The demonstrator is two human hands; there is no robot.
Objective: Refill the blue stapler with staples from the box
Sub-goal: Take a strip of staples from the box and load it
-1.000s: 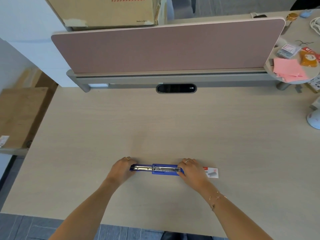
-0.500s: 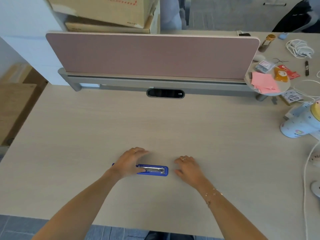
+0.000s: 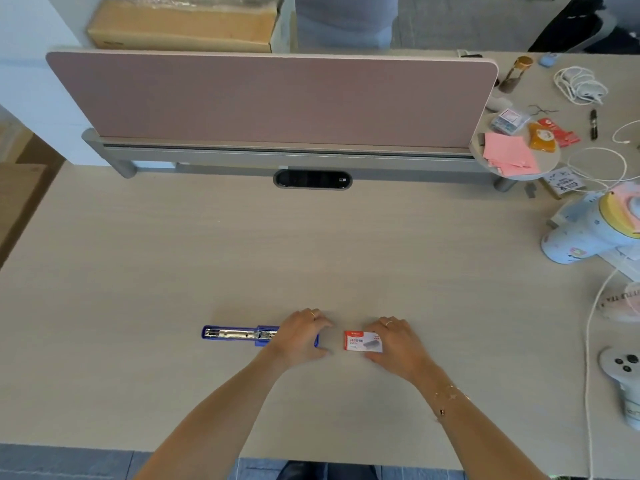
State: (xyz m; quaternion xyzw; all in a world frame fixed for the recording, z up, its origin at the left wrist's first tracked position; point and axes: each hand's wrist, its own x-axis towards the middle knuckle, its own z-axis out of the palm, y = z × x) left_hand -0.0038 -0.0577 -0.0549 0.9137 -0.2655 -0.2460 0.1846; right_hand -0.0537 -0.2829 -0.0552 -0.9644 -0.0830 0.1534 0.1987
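Observation:
The blue stapler (image 3: 239, 333) lies opened out flat on the desk, its metal staple channel facing up and its length running left to right. My left hand (image 3: 300, 338) covers the stapler's right end, fingers and thumb curled around it. Just to the right lies the small red and white staple box (image 3: 358, 341), flat on the desk. My right hand (image 3: 398, 345) grips the box's right side, fingers over its far edge and thumb at its near edge. The box's right part is hidden under that hand.
A pink divider panel (image 3: 270, 98) stands across the back of the desk (image 3: 311, 254). At the right are a patterned bottle (image 3: 585, 233) lying on its side, a white cable (image 3: 588, 341), a white controller (image 3: 623, 372) and pink paper notes (image 3: 509, 155).
My left hand has shifted from the stapler's left end to its right end, leaving the metal channel uncovered. The staple box now shows under my right hand. The view has shifted too.

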